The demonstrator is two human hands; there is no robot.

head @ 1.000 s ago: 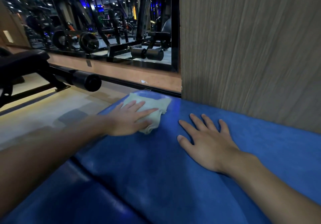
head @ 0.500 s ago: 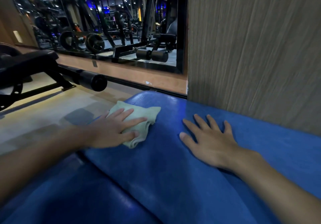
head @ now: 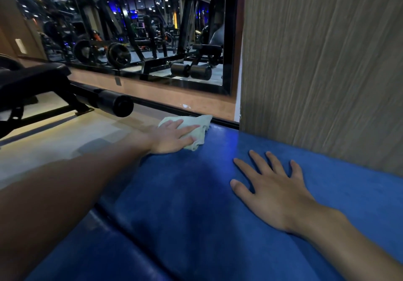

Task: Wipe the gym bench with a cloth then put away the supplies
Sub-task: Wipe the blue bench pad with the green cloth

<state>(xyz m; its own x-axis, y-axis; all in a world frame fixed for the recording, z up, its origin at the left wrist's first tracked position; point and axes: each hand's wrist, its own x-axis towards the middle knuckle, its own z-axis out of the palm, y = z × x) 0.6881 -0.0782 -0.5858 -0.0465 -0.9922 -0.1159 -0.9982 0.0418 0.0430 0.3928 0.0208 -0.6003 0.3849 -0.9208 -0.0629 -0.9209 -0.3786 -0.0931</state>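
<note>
The blue padded gym bench [head: 196,193] fills the lower half of the view and runs up to a wood-grain wall. A pale green cloth [head: 196,126] lies crumpled at the bench's far left end, near its edge. My left hand [head: 172,136] presses flat on the cloth with fingers stretched out over it. My right hand [head: 272,187] rests palm down on the bench top to the right, fingers spread, holding nothing.
A wood-grain wall panel [head: 322,62] rises right behind the bench. A large wall mirror [head: 141,36] at the back reflects gym machines. A black bench with a round roller pad [head: 117,103] stands on the pale floor [head: 54,145] to the left.
My left hand slid the cloth toward me and leftward, then pushed it back out to the bench's far end. My right hand stayed flat on the bench.
</note>
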